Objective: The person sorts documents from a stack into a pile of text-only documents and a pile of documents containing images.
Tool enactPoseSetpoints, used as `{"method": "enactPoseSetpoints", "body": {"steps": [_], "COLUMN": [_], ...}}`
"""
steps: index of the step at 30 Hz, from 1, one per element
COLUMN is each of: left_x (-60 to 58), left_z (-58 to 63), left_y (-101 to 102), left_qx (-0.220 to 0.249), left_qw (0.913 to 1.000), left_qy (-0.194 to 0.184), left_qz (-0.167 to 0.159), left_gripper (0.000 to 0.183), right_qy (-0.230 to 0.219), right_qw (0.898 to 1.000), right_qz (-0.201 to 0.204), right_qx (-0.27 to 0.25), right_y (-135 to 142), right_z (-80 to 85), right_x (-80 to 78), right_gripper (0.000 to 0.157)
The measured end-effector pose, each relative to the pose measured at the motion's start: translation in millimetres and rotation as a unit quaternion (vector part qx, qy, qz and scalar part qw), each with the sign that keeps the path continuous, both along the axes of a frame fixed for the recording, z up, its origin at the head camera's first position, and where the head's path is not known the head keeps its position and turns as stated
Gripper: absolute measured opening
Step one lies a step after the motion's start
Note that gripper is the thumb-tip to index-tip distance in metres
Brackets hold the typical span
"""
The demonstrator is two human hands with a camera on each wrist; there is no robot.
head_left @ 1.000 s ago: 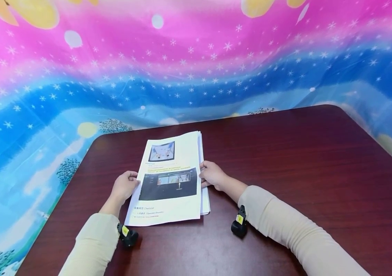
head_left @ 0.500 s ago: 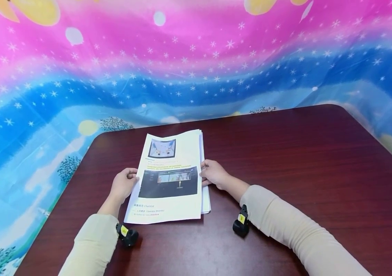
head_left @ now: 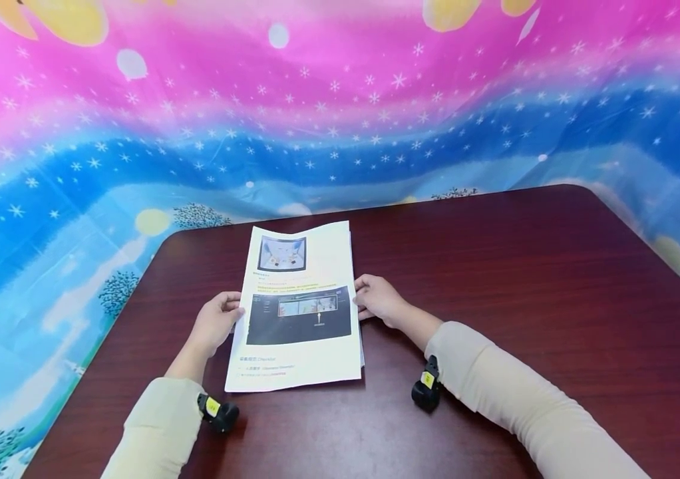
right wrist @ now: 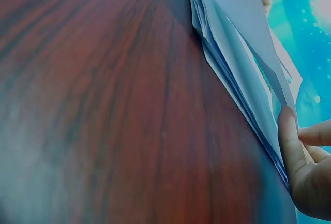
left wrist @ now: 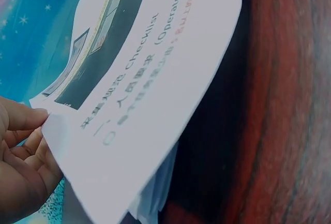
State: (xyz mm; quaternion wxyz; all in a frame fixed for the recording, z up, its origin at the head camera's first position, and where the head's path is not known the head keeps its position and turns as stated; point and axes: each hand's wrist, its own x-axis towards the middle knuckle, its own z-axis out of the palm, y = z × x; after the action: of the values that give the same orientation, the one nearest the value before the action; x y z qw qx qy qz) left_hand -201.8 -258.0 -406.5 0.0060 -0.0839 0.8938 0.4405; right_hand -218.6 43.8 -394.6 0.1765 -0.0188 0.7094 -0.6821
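A printed sheet of paper (head_left: 319, 362), with two pictures and lines of text, lies over a stack of paper. In the head view my left hand (head_left: 214, 324) pinches its left edge. The left wrist view shows the thumb (left wrist: 34, 116) on top of the sheet, which bows upward there. On the opposite side, my right hand (head_left: 383, 303) holds the right edge between thumb and fingers. From the right wrist, the top sheet stands raised off the stack of papers (right wrist: 220, 53), with a gap between them. Most of the stack is hidden in the head view.
Everything rests on a dark reddish-brown wooden table (head_left: 496, 279) with rounded far corners. A pink and blue patterned cloth (head_left: 340, 113) hangs behind it. Black wrist cameras (head_left: 219, 414) are strapped at both sleeves.
The top sheet has shifted slightly right, covering more of the stack's right side. My right hand has moved a little right with it; the left stays at the left edge.
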Motion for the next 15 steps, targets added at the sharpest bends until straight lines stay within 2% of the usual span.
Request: {"method": "enactPoseSetpoints", "body": {"steps": [3,6,8,11,15], "left_x": [-12.9,-18.9,-19.6,-17.2,-15.6], "left_z": [-23.5,-35.3,-36.8,-33.2,-28.2], "left_y": [-11.0,-12.0,-9.3,-1.4,7.0], "left_qx": [-0.004,-0.001,0.019,0.055,0.083], "left_qw": [0.9998,0.9996,0.9994,0.9981,0.9963], "left_qy": [0.019,0.029,0.029,0.026,0.024], "left_qz": [-0.009,-0.006,-0.003,0.005,0.001], "left_gripper": [0.034,0.033,0.033,0.032,0.031], "right_qy": [0.009,0.011,0.013,0.014,0.018], "right_qw": [1.000,1.000,1.000,1.000,1.000], "right_qz": [0.006,0.008,0.009,0.010,0.011], "right_qx": [0.001,0.003,0.006,0.010,0.016], "right_y": [5.2,10.4,14.0,20.3,29.5], "right_z": [1.3,2.6,3.3,4.4,5.7], "right_x": [0.6,0.9,1.3,2.3,3.2], "right_gripper": [0.022,0.022,0.022,0.022,0.023]}}
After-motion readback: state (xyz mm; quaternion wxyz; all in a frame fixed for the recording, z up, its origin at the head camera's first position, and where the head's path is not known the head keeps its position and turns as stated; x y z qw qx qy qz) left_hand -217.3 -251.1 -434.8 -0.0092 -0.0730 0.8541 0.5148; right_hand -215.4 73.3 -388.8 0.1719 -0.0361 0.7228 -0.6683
